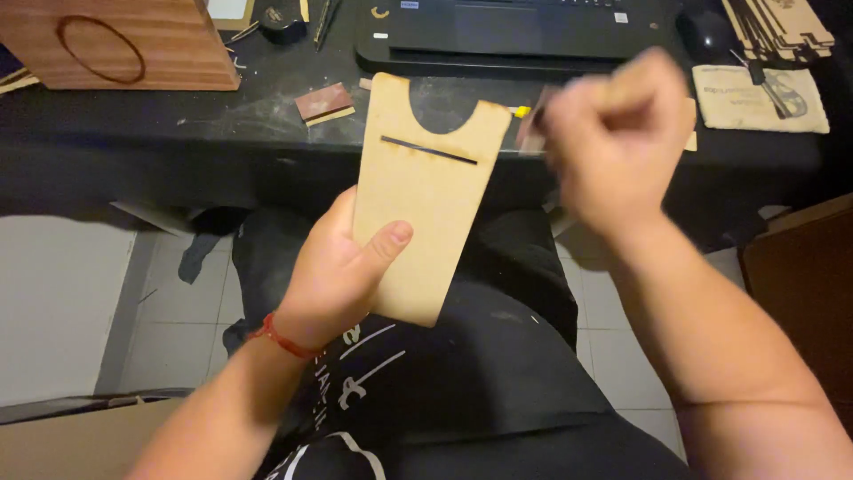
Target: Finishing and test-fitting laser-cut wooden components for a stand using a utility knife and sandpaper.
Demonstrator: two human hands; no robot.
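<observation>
A: In front of the black desk, over my lap: my left hand is clamped on the lower edge of the slotted wooden panel, thumb across its face.

B: Right hand?

A: Right hand is fisted just right of the panel's top corner, pinching a small block. It's blurred, so I can't tell what kind.

Home craft workshop, dusty black desk, stack of laser-cut wooden pieces far right, striped wooden box far left, black laptop, tiled floor

One tan board panel at centre; one wooden box at ten o'clock; one small sanding block at eleven; one cloth pouch at two; two hands.
</observation>
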